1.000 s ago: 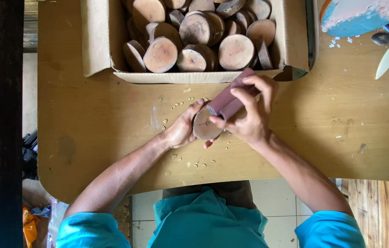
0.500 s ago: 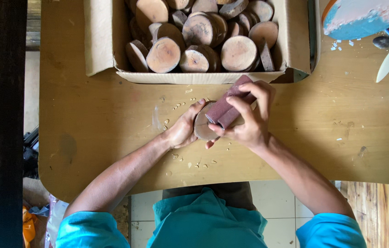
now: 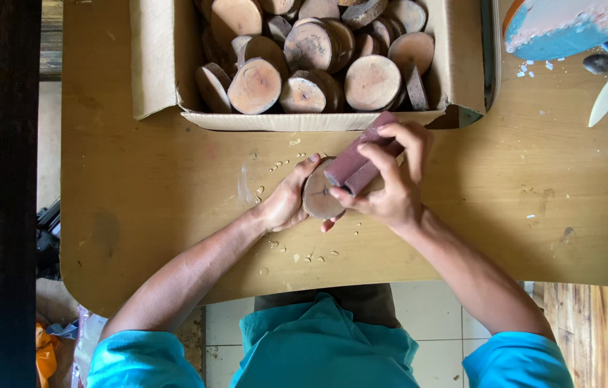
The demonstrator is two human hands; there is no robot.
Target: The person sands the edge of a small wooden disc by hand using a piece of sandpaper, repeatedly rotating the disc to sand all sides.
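starting at nine o'clock, a dark wooden post is running down the frame's left edge, beside the plywood table where crumbs of sanding debris are lying scattered. moving in, the left hand is curling partly closed around the left rim of a round wood slice, thumb and fingers bracing it against the table near the centre of the frame. at about one o'clock from that disc, the right hand is gripping a folded piece of reddish-brown sandpaper, fingers wrapped tightly over it, and pressing it down on the disc's upper right edge. directly at twelve o'clock, an open cardboard box is holding a heap of similar wood slices, its near wall sitting just beside the working hands. toward two o'clock, a blue and pink round object is poking in from the corner, with a pale spatula-like blade and a spoon lying near it.

as a judgement, the disc is looking lightly pinned, so a hard stroke could be making it skid or spin out of the left fingers; the sandpaper could also be slipping off the rim and scraping the bracing thumb, since both hands are crowding the same small piece
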